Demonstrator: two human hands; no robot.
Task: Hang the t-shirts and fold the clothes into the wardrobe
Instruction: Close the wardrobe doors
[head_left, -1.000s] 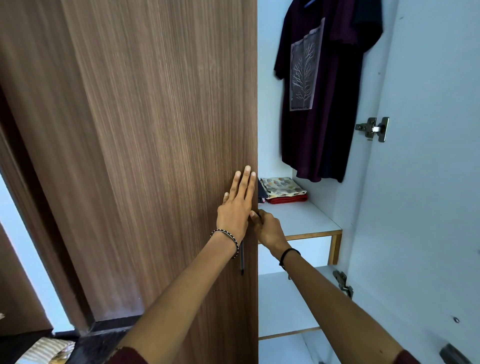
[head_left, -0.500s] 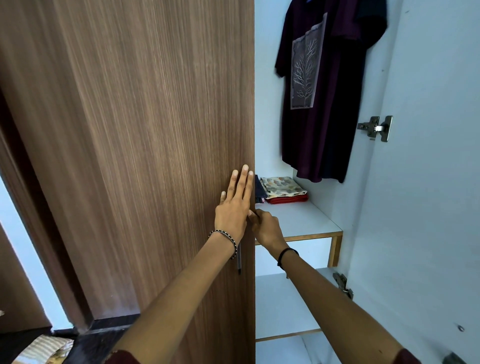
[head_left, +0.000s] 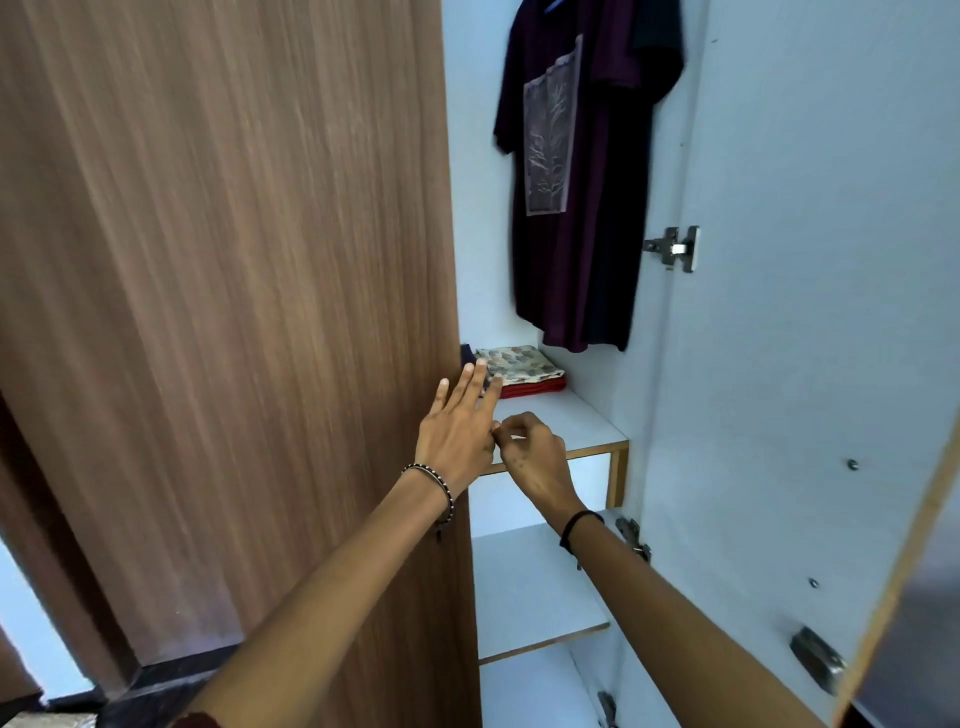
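Left of the right grip, the wardrobe door was brown wood grain. Above the grip, the t-shirt was dark maroon with a grey printed panel. Just beyond it, a cream patterned cloth with multicoloured patches topped a red cloth on the white shelf.

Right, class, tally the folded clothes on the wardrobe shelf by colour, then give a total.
Patterned cloth: 1
Red cloth: 1, under the patterned one
Dark cloth: 1, mostly hidden by the door
Total: 3
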